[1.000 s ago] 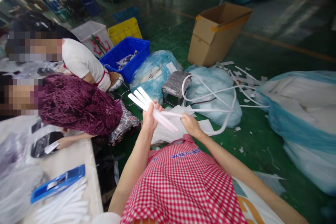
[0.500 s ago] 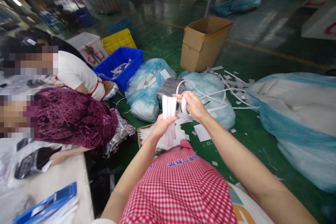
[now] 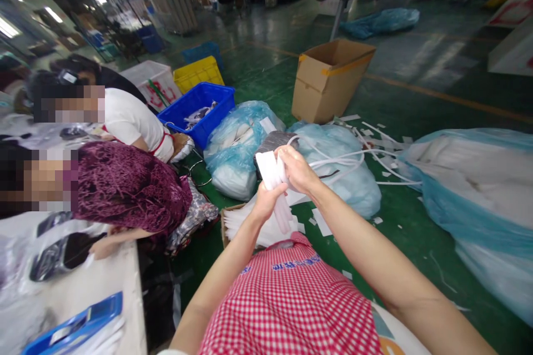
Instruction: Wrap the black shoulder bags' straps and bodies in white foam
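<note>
A bundle of white strips (image 3: 270,171) stands up between my hands, its lower end hanging over my lap. My left hand (image 3: 266,198) is closed round the middle of it. My right hand (image 3: 296,169) presses its fingers against the upper right side of the strips, gripping the white material there. Behind the hands lies a dark wrapped bundle (image 3: 277,143). Long white tubing (image 3: 341,161) curves to the right over a blue plastic bag (image 3: 353,191). Below my left hand, an open box holds more white strips (image 3: 239,226).
Two people work at a table (image 3: 129,283) on the left. Beyond are a blue crate (image 3: 216,113), a yellow crate (image 3: 200,75) and a cardboard box (image 3: 310,91). A large blue-wrapped bale (image 3: 449,199) lies at the right. White scraps litter the green floor.
My right hand has moved left onto the bundle, and the loop of white strip it held apart is now against the others. The view has shifted slightly.
</note>
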`<state>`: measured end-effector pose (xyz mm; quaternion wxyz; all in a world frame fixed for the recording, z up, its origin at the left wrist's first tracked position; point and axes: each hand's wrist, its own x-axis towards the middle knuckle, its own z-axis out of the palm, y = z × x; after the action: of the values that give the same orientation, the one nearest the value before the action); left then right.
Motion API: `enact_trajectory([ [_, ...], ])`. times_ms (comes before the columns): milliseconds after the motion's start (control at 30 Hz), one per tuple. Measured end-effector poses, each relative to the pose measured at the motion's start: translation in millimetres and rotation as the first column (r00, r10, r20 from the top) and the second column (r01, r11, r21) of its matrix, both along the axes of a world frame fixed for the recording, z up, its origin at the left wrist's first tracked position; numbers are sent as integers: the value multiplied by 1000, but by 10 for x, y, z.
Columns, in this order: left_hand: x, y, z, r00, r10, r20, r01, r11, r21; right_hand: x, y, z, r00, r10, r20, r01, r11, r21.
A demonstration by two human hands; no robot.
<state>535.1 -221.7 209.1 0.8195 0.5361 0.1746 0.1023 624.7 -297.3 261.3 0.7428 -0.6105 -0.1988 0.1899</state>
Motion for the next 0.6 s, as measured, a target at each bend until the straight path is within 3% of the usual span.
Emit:
enact_trajectory([
  [167, 28, 5, 31, 999, 49, -12, -49, 999, -21, 11, 109, -24, 994, -11, 110, 29, 987, -161],
  [300, 41, 147, 101, 992, 126, 23, -123, 986, -111, 132, -71, -184, 955, 202, 215, -143, 955, -260],
  [367, 44, 287, 152, 982, 172, 72, -156, 970, -186, 174, -266, -316, 893, 385, 233, -257, 861, -438],
  [467, 46, 502, 223, 954, 264, 140, -220, 937, -272, 162, -528, -523, 785, 590, 190, -352, 677, -646],
  [533, 52, 602, 256, 938, 305, 168, -244, 920, -307, 110, -610, -629, 731, 655, 192, -356, 606, -711],
  [600, 65, 657, 275, 926, 330, 182, -258, 907, -334, 43, -618, -696, 703, 676, 221, -308, 570, -762],
])
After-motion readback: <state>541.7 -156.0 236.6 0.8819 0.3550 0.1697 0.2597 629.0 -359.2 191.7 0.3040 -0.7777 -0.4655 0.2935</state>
